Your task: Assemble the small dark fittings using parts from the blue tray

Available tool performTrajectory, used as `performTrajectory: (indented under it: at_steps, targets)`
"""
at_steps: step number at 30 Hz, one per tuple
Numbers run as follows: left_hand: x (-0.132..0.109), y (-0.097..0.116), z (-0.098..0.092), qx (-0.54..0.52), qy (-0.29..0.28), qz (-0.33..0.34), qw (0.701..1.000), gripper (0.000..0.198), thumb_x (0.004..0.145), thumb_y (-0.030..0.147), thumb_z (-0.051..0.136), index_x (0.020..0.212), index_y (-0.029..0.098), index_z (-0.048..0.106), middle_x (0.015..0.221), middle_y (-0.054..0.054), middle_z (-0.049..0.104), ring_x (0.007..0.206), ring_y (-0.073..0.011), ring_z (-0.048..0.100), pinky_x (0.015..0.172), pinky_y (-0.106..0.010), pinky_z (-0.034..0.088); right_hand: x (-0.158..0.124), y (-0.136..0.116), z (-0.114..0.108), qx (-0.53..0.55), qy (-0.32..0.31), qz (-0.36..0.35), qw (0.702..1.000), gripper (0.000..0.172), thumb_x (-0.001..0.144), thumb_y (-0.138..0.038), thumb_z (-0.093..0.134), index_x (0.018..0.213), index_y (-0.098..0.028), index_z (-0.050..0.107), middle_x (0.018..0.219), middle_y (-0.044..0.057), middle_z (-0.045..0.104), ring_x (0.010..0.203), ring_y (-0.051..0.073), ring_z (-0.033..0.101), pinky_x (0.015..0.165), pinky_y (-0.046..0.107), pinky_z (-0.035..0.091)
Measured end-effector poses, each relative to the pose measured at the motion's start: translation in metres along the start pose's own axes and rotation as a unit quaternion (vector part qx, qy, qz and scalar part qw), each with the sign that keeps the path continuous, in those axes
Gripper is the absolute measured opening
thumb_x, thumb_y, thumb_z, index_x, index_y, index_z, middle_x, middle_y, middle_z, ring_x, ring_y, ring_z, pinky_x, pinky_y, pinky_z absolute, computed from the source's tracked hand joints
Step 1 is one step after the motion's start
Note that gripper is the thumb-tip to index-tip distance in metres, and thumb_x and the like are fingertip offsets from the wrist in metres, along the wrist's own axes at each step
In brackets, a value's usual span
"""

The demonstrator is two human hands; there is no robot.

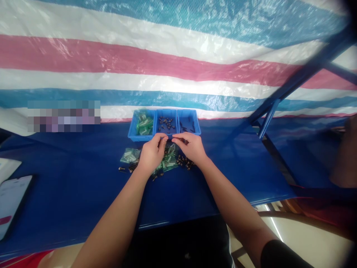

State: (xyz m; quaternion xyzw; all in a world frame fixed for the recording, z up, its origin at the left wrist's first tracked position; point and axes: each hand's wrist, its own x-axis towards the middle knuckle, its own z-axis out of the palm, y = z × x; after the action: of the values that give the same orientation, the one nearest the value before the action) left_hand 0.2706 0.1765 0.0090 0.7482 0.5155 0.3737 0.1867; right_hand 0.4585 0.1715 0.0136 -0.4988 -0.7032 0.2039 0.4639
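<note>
Just in front of three joined blue bins, my left hand (151,152) and my right hand (193,147) face each other with thumb and forefinger pinched. Their fingertips nearly meet; anything in them is too small to make out. Below them on the blue table lie clear green bags of pale pieces (169,161) and a pile of small black and brass-coloured parts (185,162), partly hidden by my hands. The left bin (132,130) holds similar green bags. In the middle bin (166,111) are small brass-and-dark parts, and the right bin (196,121) holds thin dark pieces.
A phone (13,201) lies at the table's left edge beside white sheets (8,167). A blue metal frame (290,82) slants up on the right. Striped plastic sheeting (167,56) hangs behind the table. Part of another person (344,156) shows at far right.
</note>
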Motion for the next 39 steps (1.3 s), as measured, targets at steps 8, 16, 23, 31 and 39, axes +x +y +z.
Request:
performTrajectory:
  at_steps: [8, 16, 23, 31, 39]
  targets:
    - [0.0000, 0.0022, -0.0001, 0.005, -0.003, -0.002, 1.000, 0.032, 0.101, 0.044, 0.046, 0.109, 0.020, 0.065, 0.072, 0.000, 0.067, 0.058, -0.0129, 0.060, 0.059, -0.023, 0.040, -0.0008, 0.0027, 0.0023, 0.006, -0.005, 0.011, 1.000, 0.019, 0.091, -0.035, 0.068, 0.101, -0.024, 0.078, 0.092, 0.002, 0.078, 0.077, 0.016, 0.069, 0.073, 0.027, 0.054]
    - [-0.0005, 0.0075, -0.0009, -0.016, 0.000, 0.011, 1.000, 0.028, 0.098, 0.042, 0.054, 0.111, 0.021, 0.066, 0.061, 0.005, 0.057, 0.051, -0.0098, 0.051, 0.056, -0.021, 0.039, -0.0007, 0.0035, 0.0016, -0.006, -0.001, 0.027, 1.000, 0.021, 0.093, -0.038, 0.064, 0.103, -0.025, 0.078, 0.099, 0.003, 0.078, 0.084, 0.018, 0.072, 0.079, 0.030, 0.056]
    - [-0.0006, 0.0060, -0.0006, -0.017, 0.013, 0.020, 1.000, 0.027, 0.099, 0.041, 0.053, 0.110, 0.022, 0.068, 0.062, 0.004, 0.058, 0.051, -0.0097, 0.049, 0.056, -0.021, 0.039, -0.0007, 0.0035, 0.0018, -0.002, -0.017, 0.034, 0.999, 0.023, 0.092, -0.038, 0.065, 0.106, -0.025, 0.077, 0.099, 0.003, 0.078, 0.084, 0.017, 0.071, 0.080, 0.029, 0.056]
    - [0.0001, 0.0057, -0.0018, -0.013, -0.005, 0.023, 1.000, 0.032, 0.100, 0.044, 0.049, 0.110, 0.022, 0.068, 0.080, 0.000, 0.070, 0.063, -0.0123, 0.060, 0.064, -0.022, 0.043, -0.0003, 0.0019, 0.0012, 0.007, -0.013, 0.037, 0.999, 0.021, 0.090, -0.036, 0.068, 0.106, -0.026, 0.077, 0.095, 0.002, 0.078, 0.081, 0.016, 0.070, 0.079, 0.028, 0.056]
    - [0.0004, 0.0045, -0.0027, -0.004, -0.028, 0.024, 0.999, 0.035, 0.102, 0.047, 0.043, 0.106, 0.021, 0.067, 0.081, -0.001, 0.070, 0.063, -0.0128, 0.059, 0.065, -0.023, 0.043, -0.0003, -0.0005, -0.0002, 0.008, -0.017, 0.043, 0.999, 0.025, 0.090, -0.035, 0.069, 0.112, -0.027, 0.076, 0.093, 0.001, 0.077, 0.078, 0.015, 0.070, 0.079, 0.028, 0.056]
